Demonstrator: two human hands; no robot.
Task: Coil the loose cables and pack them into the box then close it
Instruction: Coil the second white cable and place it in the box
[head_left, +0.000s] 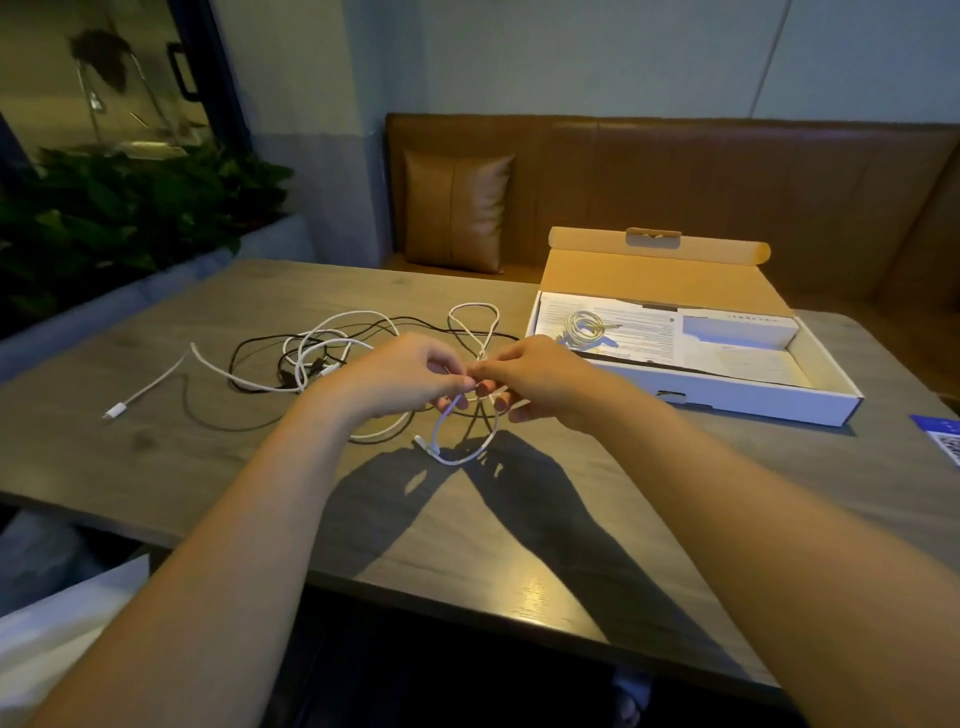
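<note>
A white cable (457, 452) hangs in a small loop under both hands at the table's middle. My left hand (410, 374) pinches it from the left and my right hand (535, 379) pinches it from the right, fingertips almost touching. Behind them lies a tangle of white cable (322, 332) and thin black cable (249, 353), with one white plug end (111, 413) trailing far left. The flat cardboard box (727, 400) stands open at the right, lid (654, 280) tilted back. A coiled white cable (587, 327) lies inside on printed paper.
The wooden table (156, 467) has its front edge close to me. A blue and white card (943, 436) lies at the right edge. A brown bench with a cushion (457, 213) runs behind the table; plants (130, 208) stand at the left.
</note>
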